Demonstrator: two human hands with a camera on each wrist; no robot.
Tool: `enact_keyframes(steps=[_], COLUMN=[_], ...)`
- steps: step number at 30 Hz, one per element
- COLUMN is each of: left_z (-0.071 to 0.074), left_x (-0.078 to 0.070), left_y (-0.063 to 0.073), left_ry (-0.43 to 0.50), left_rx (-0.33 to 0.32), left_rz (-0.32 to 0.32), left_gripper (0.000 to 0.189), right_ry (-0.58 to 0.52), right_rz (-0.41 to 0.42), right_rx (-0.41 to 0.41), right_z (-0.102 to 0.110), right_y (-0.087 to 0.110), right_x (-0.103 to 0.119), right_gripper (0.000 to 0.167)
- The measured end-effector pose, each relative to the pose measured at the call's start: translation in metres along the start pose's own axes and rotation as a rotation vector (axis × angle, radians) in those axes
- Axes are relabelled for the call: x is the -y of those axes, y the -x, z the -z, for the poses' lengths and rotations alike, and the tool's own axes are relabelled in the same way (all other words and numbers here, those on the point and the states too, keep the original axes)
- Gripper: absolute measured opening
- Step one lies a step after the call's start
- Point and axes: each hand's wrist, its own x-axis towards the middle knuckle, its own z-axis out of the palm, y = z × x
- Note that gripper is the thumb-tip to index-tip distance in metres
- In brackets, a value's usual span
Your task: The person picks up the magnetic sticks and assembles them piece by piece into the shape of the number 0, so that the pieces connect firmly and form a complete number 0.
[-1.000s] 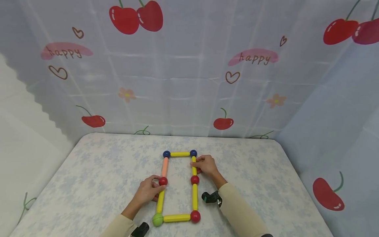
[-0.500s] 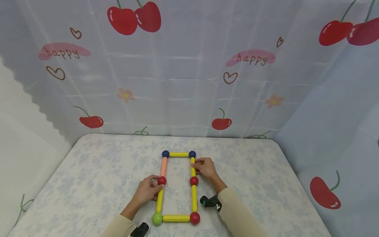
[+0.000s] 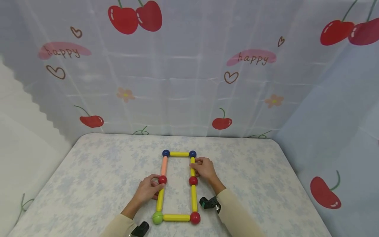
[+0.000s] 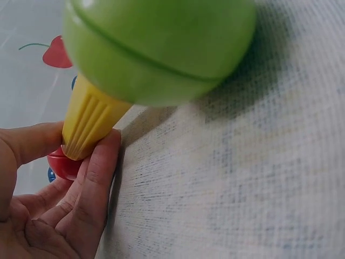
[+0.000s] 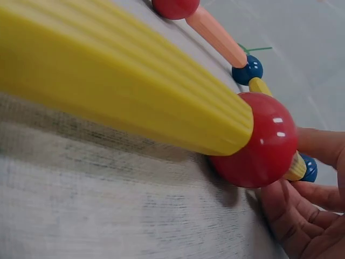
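Observation:
Rods and balls form a long rectangular frame on the table. My left hand (image 3: 146, 189) pinches the left yellow rod (image 4: 92, 116) between thumb and fingers, just below a red ball (image 3: 162, 179). A salmon rod (image 3: 164, 165) runs from that ball up to a blue ball (image 3: 166, 153). On the far right side, my right hand (image 3: 205, 168) grips the upper yellow rod (image 3: 193, 160) between a blue ball (image 3: 192, 154) and a red ball (image 5: 264, 140). A green ball (image 4: 161, 48) and another red ball (image 3: 195, 218) mark the near corners, joined by a yellow rod (image 3: 176, 218).
The frame lies on a pale, blue-patterned tabletop (image 3: 106, 171). A cherry-printed curtain (image 3: 177, 108) hangs behind the table's far edge, with more sheeting at both sides. Black wrist cameras (image 3: 209, 202) are strapped on both wrists.
Both hands keep their grip on the same rods. The right side of the frame and the right hand shift slightly left; the view itself also moves a little.

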Motion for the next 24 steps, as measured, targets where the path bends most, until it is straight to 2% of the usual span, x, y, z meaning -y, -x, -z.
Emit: enact_keyframes(steps=[4, 11, 24], left_z=[-0.0001, 0.0011, 0.0009], left_x=[0.0011, 0.0005, 0.0012], left_y=[-0.0003, 0.0000, -0.0012], left_ry=[0.003, 0.003, 0.012], left_rx=[-0.001, 0.000, -0.006], left_rz=[-0.016, -0.026, -0.010], left_gripper=[0.042, 0.042, 0.042], right_ry=[-0.008, -0.041, -0.031], right_rz=[0.019, 0.038, 0.051], right_rx=[0.013, 0.000, -0.003], right_z=[0.0013, -0.0014, -0.0015], right_y=[0.0008, -0.0004, 0.0008], right_x=[-0.0013, -0.0030, -0.0046], right_gripper=[0.048, 0.042, 0.040])
